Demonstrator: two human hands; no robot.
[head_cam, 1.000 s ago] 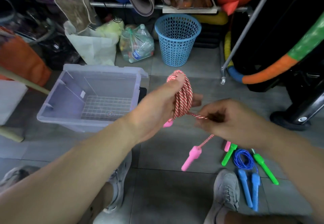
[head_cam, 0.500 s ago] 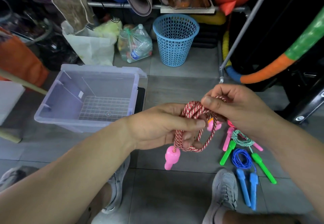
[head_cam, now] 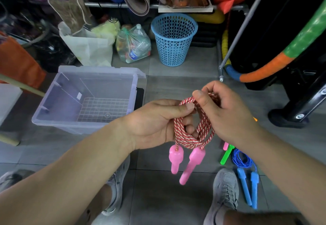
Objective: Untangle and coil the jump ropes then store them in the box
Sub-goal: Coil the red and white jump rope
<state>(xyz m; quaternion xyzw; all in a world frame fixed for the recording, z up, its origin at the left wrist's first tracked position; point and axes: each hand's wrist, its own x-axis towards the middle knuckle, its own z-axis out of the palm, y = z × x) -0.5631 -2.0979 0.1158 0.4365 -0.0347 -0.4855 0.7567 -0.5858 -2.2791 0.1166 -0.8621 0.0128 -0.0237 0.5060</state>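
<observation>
Ropes waiting their turn lie nearest: a blue rope (head_cam: 241, 159), bunched loosely above its two handles, and a green handle (head_cam: 226, 155) on the floor (head_cam: 167, 198), right of the box (head_cam: 98, 70) and closer to the person. Above them, also right of the box, the red-and-white rope (head_cam: 205, 127) is held off the floor in both hands. The left hand (head_cam: 155, 122) has its fingers curled through the coil with the thumb pressed on top, probably to keep the loops from slipping apart. The right hand (head_cam: 229, 117) has its fingers clamped on the coil's upper side, seemingly tidying the turns. The rope is a braided cord wound into several even loops, its two pink handles (head_cam: 194, 163) hanging side by side below, so the coiling looks nearly done. The clear box stands open-topped, within easy reach for the drop. Behind it, to the right, is a blue basket (head_cam: 173, 45).
</observation>
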